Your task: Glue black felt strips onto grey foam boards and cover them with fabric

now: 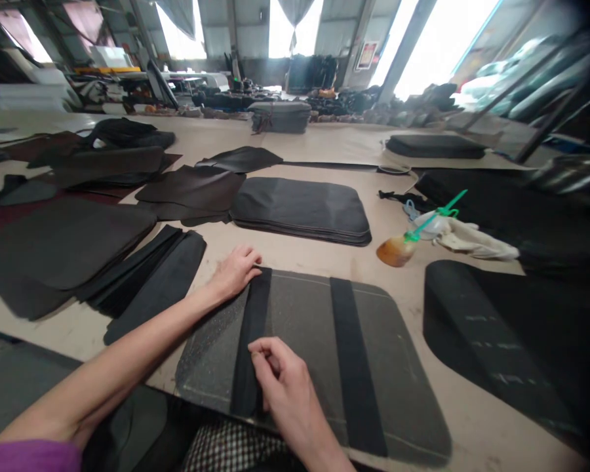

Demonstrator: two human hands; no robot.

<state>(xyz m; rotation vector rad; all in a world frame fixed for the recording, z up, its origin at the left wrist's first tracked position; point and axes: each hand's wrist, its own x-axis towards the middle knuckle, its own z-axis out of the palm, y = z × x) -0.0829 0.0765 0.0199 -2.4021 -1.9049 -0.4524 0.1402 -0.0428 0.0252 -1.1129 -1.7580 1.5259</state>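
A grey rounded panel lies flat at the table's near edge, with two black strips across it. My left hand is at the top end of the left black strip, its fingers bent against the strip's upper edge. Lower down, my right hand rests over the same strip, thumb and forefinger pinched together at its right side; what lies between them is too small to make out. The right black strip lies apart from both hands.
Behind the panel sits a stack of black pieces. Dark strips and large dark sheets lie left. A bag of amber liquid, a pale cloth and black material are at the right.
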